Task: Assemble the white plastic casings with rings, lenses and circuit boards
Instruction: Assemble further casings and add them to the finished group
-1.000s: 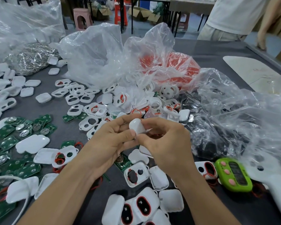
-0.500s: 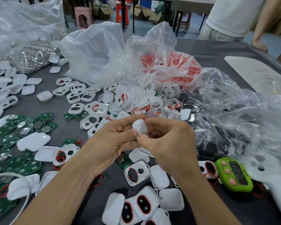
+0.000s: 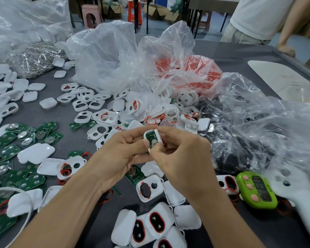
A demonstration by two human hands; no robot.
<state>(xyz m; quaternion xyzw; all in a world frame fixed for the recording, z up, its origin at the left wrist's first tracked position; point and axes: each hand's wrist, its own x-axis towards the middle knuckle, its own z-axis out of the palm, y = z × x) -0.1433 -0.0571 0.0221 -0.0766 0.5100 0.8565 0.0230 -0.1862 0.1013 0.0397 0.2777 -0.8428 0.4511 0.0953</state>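
While I hold my left hand (image 3: 122,154) and right hand (image 3: 184,158) above the middle of the surface (image 3: 231,56), the fingers (image 3: 140,143) of both pinch one white casing (image 3: 159,137) from opposite sides. A green circuit board (image 3: 150,136) is seated inside it, facing me. Loose circuit boards (image 3: 9,147) lie left; ringed casings (image 3: 150,113) are piled just beyond.

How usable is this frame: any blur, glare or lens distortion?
Head view: the casing pinched between left hand and right hand is fairly sharp; the green timer at lower right looks smeared; sheen whitens the clear plastic bags; wide-angle stretch grows toward the edges of the table; light is even, shadows soft.
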